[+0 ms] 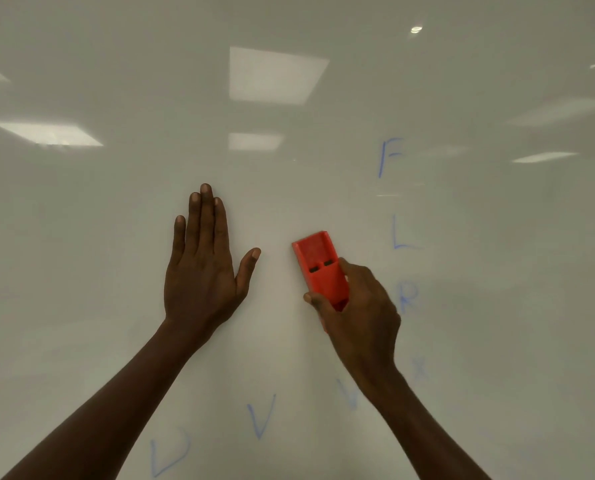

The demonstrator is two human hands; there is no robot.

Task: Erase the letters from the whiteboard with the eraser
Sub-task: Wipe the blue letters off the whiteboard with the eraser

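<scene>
The whiteboard fills the whole view. My right hand grips a red eraser by its lower end and holds it flat against the board at centre. My left hand lies flat on the board, fingers together and thumb spread, left of the eraser. Blue letters run down the right side: an F, an L, a smudged R just right of my right hand, and a faint X. Lower down sit a faint V, a clearer V and a U.
Ceiling light panels are mirrored in the glossy board, with more reflections at the left and right. The board around my left hand and above the eraser bears no writing.
</scene>
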